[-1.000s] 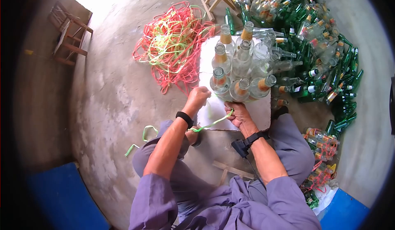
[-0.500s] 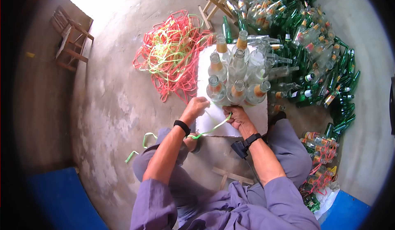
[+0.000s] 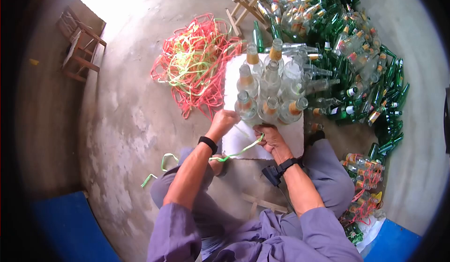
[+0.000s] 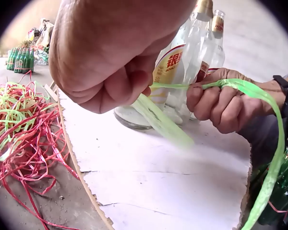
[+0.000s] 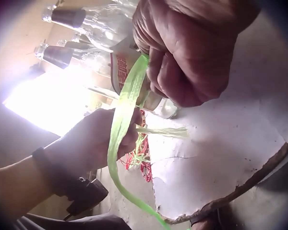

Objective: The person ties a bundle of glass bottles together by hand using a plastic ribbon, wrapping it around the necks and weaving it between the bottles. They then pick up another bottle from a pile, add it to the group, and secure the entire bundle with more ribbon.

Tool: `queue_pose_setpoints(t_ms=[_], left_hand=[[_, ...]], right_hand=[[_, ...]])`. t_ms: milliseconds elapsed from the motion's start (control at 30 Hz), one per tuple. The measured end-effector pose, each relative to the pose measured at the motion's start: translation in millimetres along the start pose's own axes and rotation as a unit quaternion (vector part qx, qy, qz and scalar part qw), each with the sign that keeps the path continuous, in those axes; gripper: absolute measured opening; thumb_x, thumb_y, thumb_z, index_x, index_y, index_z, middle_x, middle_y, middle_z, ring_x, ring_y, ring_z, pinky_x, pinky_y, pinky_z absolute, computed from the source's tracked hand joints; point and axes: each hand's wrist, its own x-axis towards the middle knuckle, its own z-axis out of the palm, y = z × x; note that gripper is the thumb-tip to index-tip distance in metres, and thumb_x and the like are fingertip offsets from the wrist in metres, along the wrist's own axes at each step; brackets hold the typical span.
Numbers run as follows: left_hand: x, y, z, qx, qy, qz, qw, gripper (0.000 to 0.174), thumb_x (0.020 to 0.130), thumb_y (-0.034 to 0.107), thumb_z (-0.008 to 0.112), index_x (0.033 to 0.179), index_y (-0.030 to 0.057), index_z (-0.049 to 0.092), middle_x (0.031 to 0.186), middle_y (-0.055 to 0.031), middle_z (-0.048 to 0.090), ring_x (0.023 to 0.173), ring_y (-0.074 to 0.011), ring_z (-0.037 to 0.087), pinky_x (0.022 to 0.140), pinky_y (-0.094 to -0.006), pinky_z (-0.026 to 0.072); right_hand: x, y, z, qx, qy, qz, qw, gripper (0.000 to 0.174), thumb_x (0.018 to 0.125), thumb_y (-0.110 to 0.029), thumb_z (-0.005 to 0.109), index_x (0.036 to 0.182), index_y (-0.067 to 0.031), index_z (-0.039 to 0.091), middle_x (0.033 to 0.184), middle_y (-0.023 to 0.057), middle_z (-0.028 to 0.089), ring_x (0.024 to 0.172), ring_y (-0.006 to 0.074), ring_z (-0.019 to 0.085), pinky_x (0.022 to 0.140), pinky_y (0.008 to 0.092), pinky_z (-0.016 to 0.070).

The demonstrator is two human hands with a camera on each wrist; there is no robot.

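Observation:
Clear glass bottles (image 3: 270,81) with gold neck labels stand upright in a tight cluster on a white board (image 3: 232,91). My left hand (image 3: 225,122) pinches a light green plastic strap (image 4: 276,167) beside the front left bottle, and a short loose end hangs below its fingers. My right hand (image 3: 272,137) grips the same strap in curled fingers at the front of the cluster. Between the two hands a short length runs taut in the left wrist view. From the right hand a long tail droops across the board towards my left knee.
A heap of red and green straps (image 3: 197,65) lies on the floor left of the board. Many green and clear bottles (image 3: 347,51) are piled to the right. A wooden folding stool (image 3: 246,1) is behind, and a wooden chair (image 3: 79,46) stands far left.
The head view has tilted, so the board and bottles sit lower in it. Both hands keep their hold on the strap at the front of the bottles, with little movement.

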Motion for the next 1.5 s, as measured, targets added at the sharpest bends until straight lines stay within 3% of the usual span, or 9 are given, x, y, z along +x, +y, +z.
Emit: queue_pose_setpoints(t_ms=[133,333,500,733,833,933,1000,1400,1500], left_hand=[[-0.8,3.2,3.4,-0.024,-0.004,-0.053,0.998,0.019,0.082,0.019,0.075,0.079,0.001,0.072,0.057,-0.0008,0.055,0.055,-0.0097,0.05,0.053,-0.032,0.0418],[-7.2,-4.6,15.5,0.073,0.061,0.007,0.995,0.017,0.083,0.02,0.069,0.083,0.0042,0.074,0.058,-0.0033,0.062,0.047,-0.0124,0.055,0.049,-0.0309,0.0424],[-12.9,4.6,14.5,0.029,-0.04,-0.136,0.989,0.018,0.082,0.022,0.063,0.092,0.0107,0.075,0.065,-0.0051,0.068,0.047,-0.0137,0.061,0.05,-0.0327,0.0482],[-13.9,8.9,19.0,0.203,0.017,-0.002,0.979,0.021,0.079,0.021,0.065,0.093,0.0093,0.077,0.073,-0.0063,0.072,0.064,-0.0196,0.069,0.061,-0.0337,0.0533],[-14.9,8.2,21.1,0.177,0.007,-0.09,0.98,0.023,0.079,0.02,0.067,0.094,0.0052,0.077,0.076,-0.0076,0.073,0.069,-0.02,0.069,0.066,-0.0334,0.0536],[-18.2,-2.8,23.2,-0.023,0.014,-0.104,0.994,0.022,0.081,0.02,0.068,0.09,0.0012,0.076,0.069,-0.0059,0.068,0.063,-0.0145,0.062,0.061,-0.0313,0.0494],[-23.7,-2.0,19.5,-0.212,-0.02,-0.144,0.966,0.021,0.083,0.02,0.068,0.082,0.0001,0.073,0.065,-0.0018,0.061,0.061,-0.009,0.054,0.056,-0.0282,0.043],[-34.2,22.7,21.3,-0.305,-0.039,-0.2,0.93,0.017,0.089,0.015,0.068,0.08,0.0021,0.065,0.071,0.0009,0.059,0.065,-0.0084,0.053,0.059,-0.0256,0.0403],[-30.4,10.9,27.1,-0.282,-0.026,-0.16,0.946,0.018,0.091,0.016,0.068,0.078,0.0029,0.064,0.07,0.0008,0.058,0.063,-0.0089,0.053,0.059,-0.0254,0.0399]], right_hand=[[-5.3,-0.9,9.8,0.057,0.036,0.031,0.997,0.014,0.085,-0.007,0.072,0.085,-0.0072,0.058,0.068,-0.0019,0.045,0.051,0.0049,0.037,0.039,0.0201,0.0224],[-15.4,0.7,16.8,0.12,0.021,0.058,0.991,0.014,0.088,-0.009,0.07,0.094,-0.0037,0.058,0.07,-0.0011,0.049,0.05,0.0032,0.038,0.04,0.0172,0.0253],[-30.5,9.6,31.5,0.12,0.028,0.04,0.992,0.013,0.091,-0.01,0.068,0.097,-0.0037,0.058,0.071,-0.0008,0.052,0.05,0.0023,0.039,0.042,0.0168,0.0279],[-27.1,36.6,53.3,0.11,0.047,0.023,0.993,0.011,0.09,-0.014,0.069,0.086,-0.0113,0.059,0.07,-0.0067,0.05,0.05,0.0025,0.038,0.043,0.0187,0.0278],[-21.5,43.0,63.7,0.145,0.064,0.029,0.987,0.01,0.091,-0.011,0.068,0.087,-0.0099,0.059,0.069,-0.0074,0.048,0.049,0.0027,0.038,0.042,0.0191,0.0274],[-14.6,46.5,69.3,0.175,0.081,0.054,0.98,0.01,0.091,-0.012,0.069,0.087,-0.0098,0.06,0.068,-0.0069,0.049,0.048,0.0031,0.037,0.04,0.0195,0.0271],[-14.3,47.8,67.9,0.181,0.079,0.065,0.978,0.011,0.09,-0.013,0.07,0.087,-0.0113,0.059,0.067,-0.0067,0.049,0.046,0.0035,0.037,0.04,0.0195,0.0268],[-8.1,57.7,65.6,0.206,0.047,0.1,0.972,0.021,0.089,-0.019,0.072,0.08,-0.0193,0.052,0.058,-0.0083,0.042,0.042,0.004,0.033,0.036,0.0194,0.0232],[-15.7,47.5,57.9,0.184,0.015,0.121,0.975,0.019,0.088,-0.021,0.069,0.078,-0.0189,0.053,0.059,-0.0082,0.042,0.043,0.0039,0.034,0.037,0.0189,0.0237]])
